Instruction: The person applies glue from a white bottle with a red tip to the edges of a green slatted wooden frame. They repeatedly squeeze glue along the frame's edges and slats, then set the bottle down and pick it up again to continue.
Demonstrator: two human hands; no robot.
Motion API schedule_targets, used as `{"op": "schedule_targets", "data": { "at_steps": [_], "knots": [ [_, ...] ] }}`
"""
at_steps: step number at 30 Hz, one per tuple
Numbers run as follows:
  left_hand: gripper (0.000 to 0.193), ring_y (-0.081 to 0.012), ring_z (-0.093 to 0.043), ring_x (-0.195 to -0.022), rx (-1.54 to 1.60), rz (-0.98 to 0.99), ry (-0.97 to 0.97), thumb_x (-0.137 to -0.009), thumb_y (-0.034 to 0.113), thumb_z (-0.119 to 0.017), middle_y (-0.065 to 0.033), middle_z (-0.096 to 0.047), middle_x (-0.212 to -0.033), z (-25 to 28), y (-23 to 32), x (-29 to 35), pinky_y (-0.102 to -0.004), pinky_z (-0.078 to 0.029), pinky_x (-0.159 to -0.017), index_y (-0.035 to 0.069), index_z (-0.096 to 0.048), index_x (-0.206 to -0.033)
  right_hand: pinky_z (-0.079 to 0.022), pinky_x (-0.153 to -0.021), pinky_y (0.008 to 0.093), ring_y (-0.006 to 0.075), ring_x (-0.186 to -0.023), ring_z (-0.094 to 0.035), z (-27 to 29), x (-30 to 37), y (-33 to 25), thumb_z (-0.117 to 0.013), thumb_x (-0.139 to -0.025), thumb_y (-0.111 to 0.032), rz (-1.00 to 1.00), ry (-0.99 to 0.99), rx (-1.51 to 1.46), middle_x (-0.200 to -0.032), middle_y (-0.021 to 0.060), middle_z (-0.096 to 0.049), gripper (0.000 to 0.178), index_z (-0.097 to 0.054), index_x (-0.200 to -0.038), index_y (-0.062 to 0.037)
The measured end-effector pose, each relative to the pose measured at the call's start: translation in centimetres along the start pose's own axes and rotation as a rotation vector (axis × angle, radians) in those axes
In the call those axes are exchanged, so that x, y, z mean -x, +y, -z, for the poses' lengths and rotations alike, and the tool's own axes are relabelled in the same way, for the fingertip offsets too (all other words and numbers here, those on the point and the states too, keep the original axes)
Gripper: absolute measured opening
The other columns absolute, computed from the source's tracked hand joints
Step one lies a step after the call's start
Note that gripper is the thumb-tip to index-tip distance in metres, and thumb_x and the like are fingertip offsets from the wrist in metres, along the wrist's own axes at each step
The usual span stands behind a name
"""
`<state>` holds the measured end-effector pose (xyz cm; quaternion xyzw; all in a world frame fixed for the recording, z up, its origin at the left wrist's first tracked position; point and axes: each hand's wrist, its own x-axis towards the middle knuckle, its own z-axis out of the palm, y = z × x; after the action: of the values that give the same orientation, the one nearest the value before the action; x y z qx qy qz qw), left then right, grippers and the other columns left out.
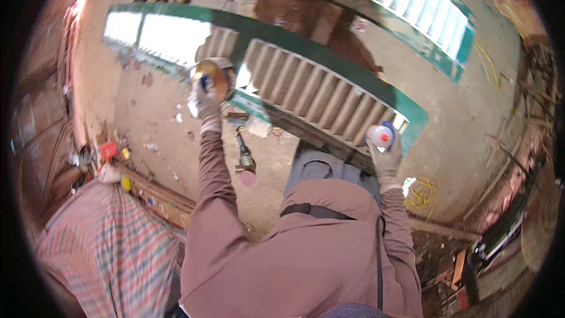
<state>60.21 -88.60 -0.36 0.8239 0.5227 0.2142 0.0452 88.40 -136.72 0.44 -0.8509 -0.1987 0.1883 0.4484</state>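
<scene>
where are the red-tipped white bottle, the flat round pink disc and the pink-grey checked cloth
Red-tipped white bottle point(379, 136): head view, on its top end.
Flat round pink disc point(248, 178): head view, middle of its face.
Pink-grey checked cloth point(115, 247): head view, middle of its draped surface.

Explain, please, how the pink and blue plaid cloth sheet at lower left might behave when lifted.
The sheet is probably floppy, because it hangs in folds. It may drag or catch, since it seems draped over something bulky.
</scene>
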Motion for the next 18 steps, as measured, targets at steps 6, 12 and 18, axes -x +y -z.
{"op": "schedule_targets", "data": {
  "at_steps": [6,12,18],
  "knots": [
    [0.044,-0.0313,-0.069,-0.108,-0.273,-0.045,-0.197,-0.088,0.043,-0.079,-0.0103,-0.076,-0.115,-0.4,-1.8,-0.9,-0.0454,-0.055,-0.089,0.024,-0.074,-0.127,-0.052,-0.107,0.04,0.0293,-0.122,-0.066,0.9,-0.2,-0.9,-0.093,-0.077,-0.014,-0.046,-0.075,0.016,-0.134,0.0155,-0.067,0.078,-0.054,-0.143,0.0],
    [0.044,-0.0341,-0.065,-0.119,-0.49,-0.026,-0.415,-0.084,0.03,-0.08,-0.0137,-0.074,-0.121,-0.7,2.0,-2.2,-0.0456,-0.05,-0.103,0.022,-0.076,-0.126,-0.053,-0.105,0.0401,0.0291,-0.12,-0.066,1.3,-0.5,-0.2,-0.093,-0.077,-0.017,-0.049,-0.033,0.045,-0.133,0.0146,-0.067,0.08,-0.054,-0.144,-0.0012],
    [0.021,-0.0327,-0.073,-0.1,-0.327,-0.17,-0.343,-0.081,0.026,-0.08,-0.0121,-0.079,-0.102,-4.8,-4.1,-1.5,-0.0418,-0.055,-0.098,0.016,-0.083,-0.099,-0.054,-0.101,0.0436,0.0346,-0.115,-0.068,0.9,-0.8,-1.4,-0.095,-0.074,-0.023,0.006,-0.092,0.125,-0.126,0.0179,-0.069,0.076,-0.059,-0.138,-0.0035]
  ]
}}
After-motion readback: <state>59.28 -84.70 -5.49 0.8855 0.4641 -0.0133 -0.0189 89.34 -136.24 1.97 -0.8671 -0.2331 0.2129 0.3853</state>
